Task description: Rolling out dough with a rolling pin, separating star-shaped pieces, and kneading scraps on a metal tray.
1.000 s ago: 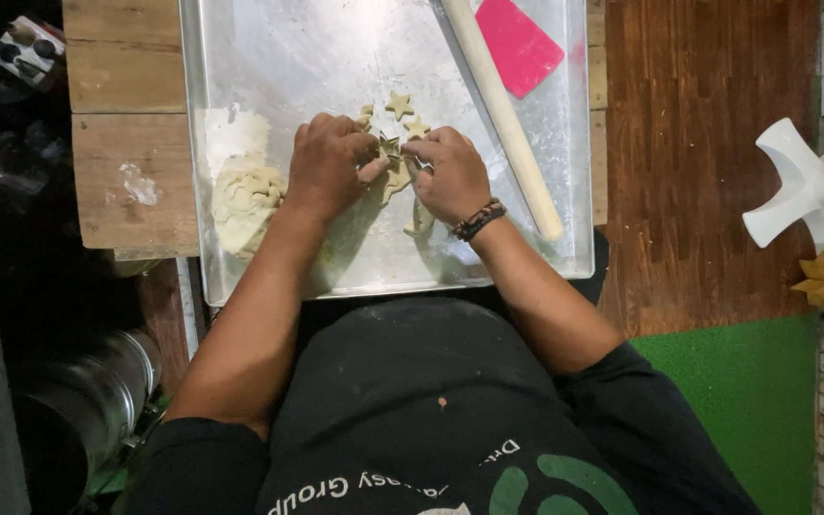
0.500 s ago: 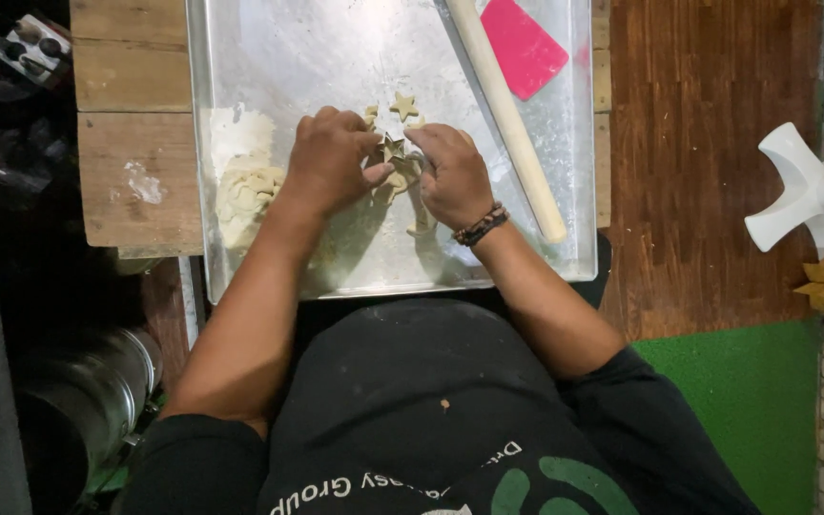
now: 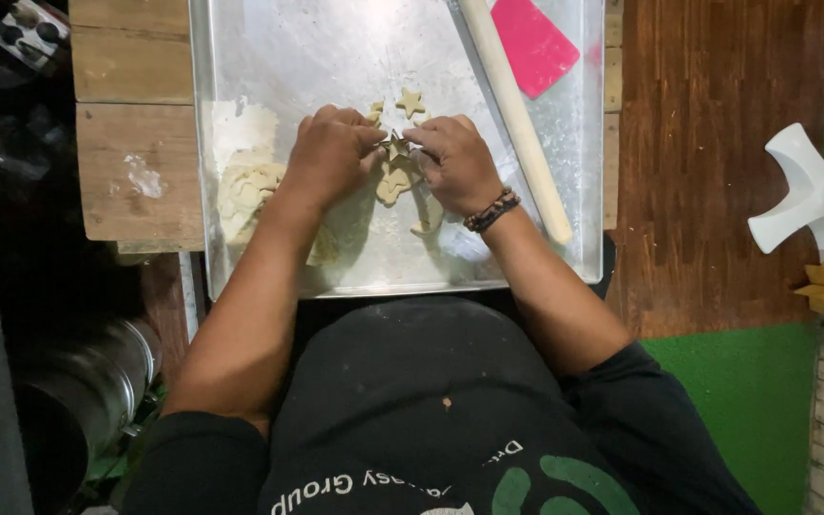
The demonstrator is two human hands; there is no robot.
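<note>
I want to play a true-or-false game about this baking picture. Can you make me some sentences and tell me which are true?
1. Both hands meet at a small star cutter on the tray. True: the left hand and right hand pinch it from either side.
2. The rolling pin lies on the floor. False: it lies slanted on the tray, right of the hands.
3. A cut-out dough star lies just beyond the hands. True.
4. The scraper is blue. False: it is pink, beside the rolling pin.
5. A bracelet is on the left wrist. False: it is on the right wrist.
</note>
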